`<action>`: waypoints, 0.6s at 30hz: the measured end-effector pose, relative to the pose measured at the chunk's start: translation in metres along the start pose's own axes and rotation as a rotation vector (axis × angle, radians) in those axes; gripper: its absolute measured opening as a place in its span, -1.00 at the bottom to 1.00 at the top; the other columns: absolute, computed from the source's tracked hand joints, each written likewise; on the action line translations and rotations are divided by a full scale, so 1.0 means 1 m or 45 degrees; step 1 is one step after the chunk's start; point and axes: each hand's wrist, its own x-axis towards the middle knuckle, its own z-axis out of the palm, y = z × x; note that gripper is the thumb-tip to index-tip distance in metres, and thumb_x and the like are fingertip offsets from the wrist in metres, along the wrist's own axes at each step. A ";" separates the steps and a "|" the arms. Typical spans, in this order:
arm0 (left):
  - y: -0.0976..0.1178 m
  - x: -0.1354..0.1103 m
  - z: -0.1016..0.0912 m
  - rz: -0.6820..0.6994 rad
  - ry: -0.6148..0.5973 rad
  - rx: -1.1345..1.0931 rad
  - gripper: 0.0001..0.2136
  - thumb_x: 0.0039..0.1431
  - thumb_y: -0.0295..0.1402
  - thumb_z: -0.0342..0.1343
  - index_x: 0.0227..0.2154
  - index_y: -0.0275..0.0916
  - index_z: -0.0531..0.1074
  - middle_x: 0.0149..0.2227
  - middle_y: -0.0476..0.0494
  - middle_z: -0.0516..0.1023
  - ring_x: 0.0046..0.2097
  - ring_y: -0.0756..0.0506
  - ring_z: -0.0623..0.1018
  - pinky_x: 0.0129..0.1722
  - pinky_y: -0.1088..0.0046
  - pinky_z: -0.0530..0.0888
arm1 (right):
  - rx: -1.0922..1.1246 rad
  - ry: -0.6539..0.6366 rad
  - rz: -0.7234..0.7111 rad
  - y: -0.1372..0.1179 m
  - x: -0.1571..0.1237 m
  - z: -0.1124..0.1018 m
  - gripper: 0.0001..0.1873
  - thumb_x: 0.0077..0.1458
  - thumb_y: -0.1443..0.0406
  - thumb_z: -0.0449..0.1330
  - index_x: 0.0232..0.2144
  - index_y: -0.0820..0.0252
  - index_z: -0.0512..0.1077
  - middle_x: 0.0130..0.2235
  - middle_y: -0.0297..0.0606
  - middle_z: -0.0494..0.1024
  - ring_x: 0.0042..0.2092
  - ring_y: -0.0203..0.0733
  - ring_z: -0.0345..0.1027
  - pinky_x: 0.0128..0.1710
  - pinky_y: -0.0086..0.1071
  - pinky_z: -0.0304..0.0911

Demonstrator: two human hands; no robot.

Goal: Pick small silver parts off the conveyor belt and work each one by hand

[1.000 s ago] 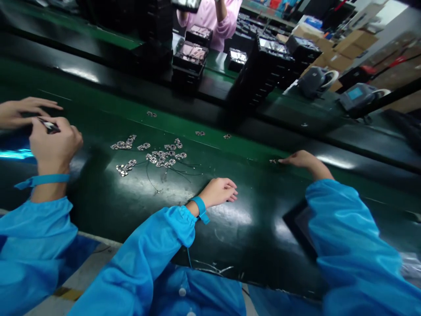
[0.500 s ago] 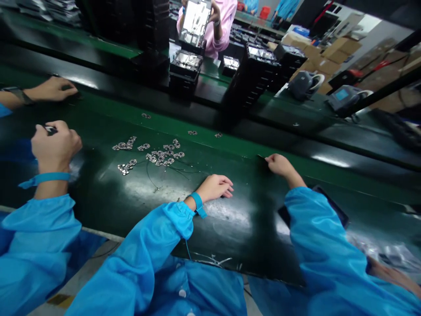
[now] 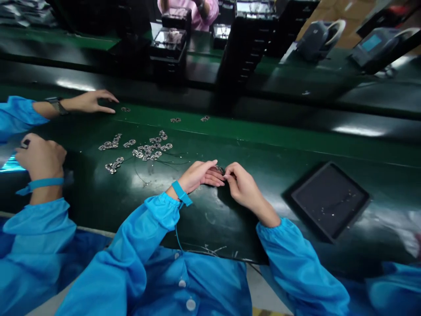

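"What's in the tray (image 3: 324, 186)?"
"From here I see thin wires (image 3: 342, 200), right of my hands."
"Holding?"
"My left hand (image 3: 200, 175) cups a small part (image 3: 219, 169); my right hand (image 3: 225, 176) pinches its edge. Boards (image 3: 147, 155) litter the worktop (image 3: 276, 153) leftward; black stacks (image 3: 245, 48) stand beyond."

A tall stack (image 3: 243, 52) of black trays stands on the far bench (image 3: 286, 72), right of a shorter stack (image 3: 168, 50). A person in pink (image 3: 200, 19) is behind the shorter stack. Farther right: a grey unit (image 3: 312, 40) with a pale hoop; a second unit (image 3: 373, 44) with a blue display. Cardboard (image 3: 348, 15) is behind.
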 end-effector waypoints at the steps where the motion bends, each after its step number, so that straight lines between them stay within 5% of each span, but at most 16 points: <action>1: 0.000 0.000 0.001 0.001 0.012 0.016 -0.67 0.37 -0.22 0.13 -0.31 -0.46 0.54 -0.28 -0.50 0.67 -0.36 -0.18 0.71 -0.31 0.37 0.65 | -0.037 -0.029 -0.060 0.002 -0.001 -0.003 -0.90 0.34 0.38 -0.01 -0.25 0.09 0.24 -0.25 -0.20 0.40 -0.25 -0.14 0.29 -0.23 -0.27 0.23; 5: 0.003 -0.002 0.005 0.009 0.007 0.067 -0.87 0.26 -0.50 0.15 -0.24 -0.48 0.56 -0.26 -0.42 0.68 -0.32 -0.14 0.71 -0.23 0.41 0.65 | -0.177 -0.084 -0.197 0.009 -0.002 -0.008 -0.85 0.36 0.41 -0.04 -0.25 0.10 0.26 -0.22 -0.14 0.43 -0.20 -0.09 0.32 -0.20 -0.23 0.27; 8: 0.004 -0.003 0.006 0.023 -0.008 0.096 -0.84 0.19 -0.62 0.12 -0.21 -0.47 0.57 -0.20 -0.38 0.68 -0.25 -0.11 0.71 -0.14 0.42 0.64 | -0.254 -0.069 -0.220 0.012 -0.004 -0.009 -0.86 0.37 0.40 -0.03 -0.22 0.12 0.29 -0.21 -0.13 0.46 -0.20 -0.08 0.34 -0.20 -0.22 0.29; 18: -0.011 0.004 0.007 0.180 0.026 0.196 -0.90 0.24 -0.54 0.23 -0.20 -0.42 0.55 -0.25 -0.23 0.66 -0.25 -0.06 0.69 -0.12 0.38 0.65 | -0.306 -0.005 -0.090 0.011 -0.006 -0.008 -0.89 0.37 0.29 0.08 -0.14 0.15 0.41 -0.18 -0.14 0.48 -0.23 -0.11 0.42 -0.29 -0.26 0.31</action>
